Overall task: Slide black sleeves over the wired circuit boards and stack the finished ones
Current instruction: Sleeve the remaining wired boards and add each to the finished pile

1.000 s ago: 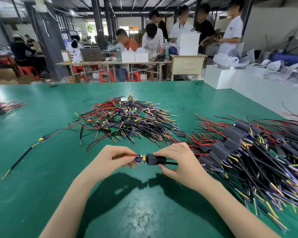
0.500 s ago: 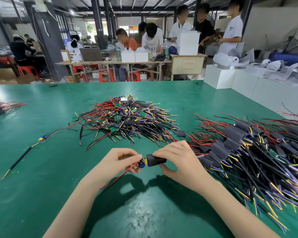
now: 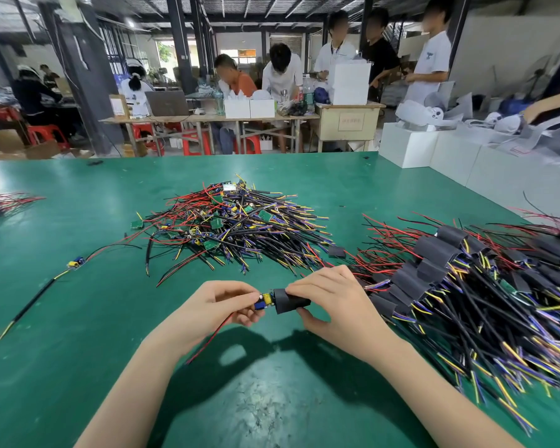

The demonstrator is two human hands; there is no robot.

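Near, over the green worktop (image 3: 78, 350), the left hand (image 3: 219, 307) pinches the board (image 3: 263, 301); the right hand (image 3: 332, 300) grips the sleeve (image 3: 290, 300), seemingly partway on. Right: sleeved stack (image 3: 450, 279). Farther: bare pile (image 3: 236, 221).

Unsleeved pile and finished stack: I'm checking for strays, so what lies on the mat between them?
In the head view, one loose black sleeve lies between the unsleeved pile and the finished stack.

Your green table (image 3: 78, 367) carries a bare-board pile (image 3: 230, 221) mid-table, sleeved boards (image 3: 466, 286) along its right edge.
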